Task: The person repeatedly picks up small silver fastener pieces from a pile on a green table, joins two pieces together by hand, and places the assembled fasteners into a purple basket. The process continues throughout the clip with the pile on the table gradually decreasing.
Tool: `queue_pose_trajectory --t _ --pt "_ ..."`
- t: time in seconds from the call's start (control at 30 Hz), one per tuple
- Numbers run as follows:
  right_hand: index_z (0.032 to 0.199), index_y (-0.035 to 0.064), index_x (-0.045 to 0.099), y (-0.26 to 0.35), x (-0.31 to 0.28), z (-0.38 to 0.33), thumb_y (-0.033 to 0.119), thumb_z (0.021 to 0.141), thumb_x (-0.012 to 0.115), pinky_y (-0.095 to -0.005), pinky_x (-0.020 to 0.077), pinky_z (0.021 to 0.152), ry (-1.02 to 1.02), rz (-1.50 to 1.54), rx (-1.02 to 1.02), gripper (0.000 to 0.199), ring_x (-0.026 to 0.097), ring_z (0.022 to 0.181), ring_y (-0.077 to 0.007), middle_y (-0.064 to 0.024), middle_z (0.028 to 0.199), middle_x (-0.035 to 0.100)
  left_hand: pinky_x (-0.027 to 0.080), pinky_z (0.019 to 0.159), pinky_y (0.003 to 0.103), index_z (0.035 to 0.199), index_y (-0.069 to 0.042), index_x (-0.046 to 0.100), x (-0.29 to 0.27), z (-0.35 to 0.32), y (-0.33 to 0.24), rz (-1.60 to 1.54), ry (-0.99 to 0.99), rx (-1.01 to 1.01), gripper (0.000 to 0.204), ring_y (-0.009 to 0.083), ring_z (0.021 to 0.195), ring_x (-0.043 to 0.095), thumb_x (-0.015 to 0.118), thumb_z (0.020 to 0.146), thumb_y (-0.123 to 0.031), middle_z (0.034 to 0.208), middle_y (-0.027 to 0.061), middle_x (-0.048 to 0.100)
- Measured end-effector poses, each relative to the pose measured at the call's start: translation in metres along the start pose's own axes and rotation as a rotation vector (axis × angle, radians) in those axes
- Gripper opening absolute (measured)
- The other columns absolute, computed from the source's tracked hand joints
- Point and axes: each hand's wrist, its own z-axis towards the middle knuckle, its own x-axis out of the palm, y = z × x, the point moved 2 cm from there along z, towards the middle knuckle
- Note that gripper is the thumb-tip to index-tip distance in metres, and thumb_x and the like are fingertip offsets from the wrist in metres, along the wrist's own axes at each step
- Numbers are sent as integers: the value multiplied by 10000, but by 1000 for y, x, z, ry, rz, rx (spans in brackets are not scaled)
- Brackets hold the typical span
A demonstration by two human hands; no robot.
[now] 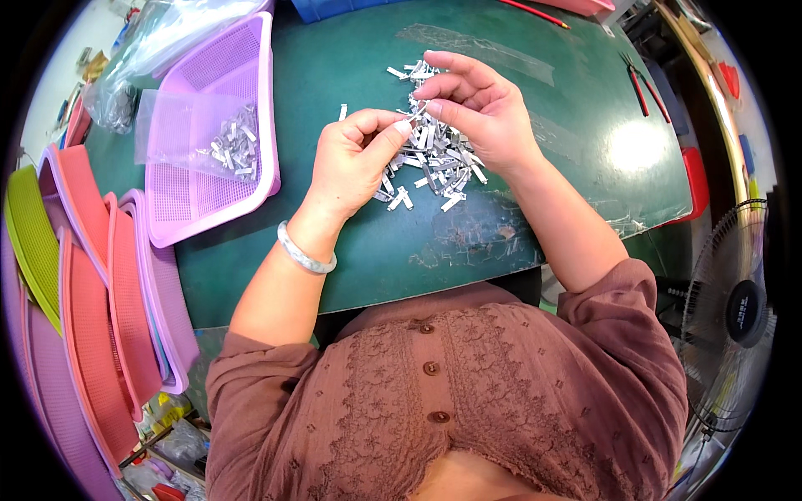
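Pinching between thumb and forefinger, the left hand meets the right hand at a small metal part; the right thumb and fingers seem closed on its other end. Its long axis appears to bridge the two sets of fingertips, too small to be sure. Beneath and between them, somewhat nearer the right hand, lies a heap of grey-white pieces, their long axes pointing every way.

Leftmost stand nested coloured baskets; next, on the tabletop, a lilac basket holds a clear bag and similar pieces. The green tabletop is scuffed in front of the heap. Well apart at right lie red-handled pliers, and beyond the edge stands a fan.
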Motion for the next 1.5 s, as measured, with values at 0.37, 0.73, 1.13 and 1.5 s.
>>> queue_pose_trajectory --t 0.37,0.73,1.13,1.5 --pt "1217 -8 434 -4 1 -1 -16 806 557 -260 469 774 48 31 86 429 578 824 -140 -89 946 591 369 563 169 868 -4 613 -6 1 0 69 -80 59 83 34 625 469 578 827 -67 716 -28 559" --pt "1191 -7 465 -5 -2 -1 3 816 555 -254 473 761 45 19 145 386 591 818 -143 -70 910 606 392 547 174 792 10 623 -6 2 -1 165 -119 144 83 40 609 482 619 787 -73 736 1 536" --pt "1203 -12 445 -3 -1 -1 -26 792 570 -245 476 756 32 -35 95 430 586 811 -129 -83 902 609 419 581 177 847 6 631 -4 1 2 107 -104 99 99 49 643 511 630 778 -65 764 9 554" --pt "1215 -10 433 0 3 -3 -72 788 542 -219 451 752 71 -145 -55 445 567 843 -103 -78 912 607 438 593 193 866 6 630 -4 2 2 96 -127 146 101 66 661 536 631 772 -31 785 21 563"
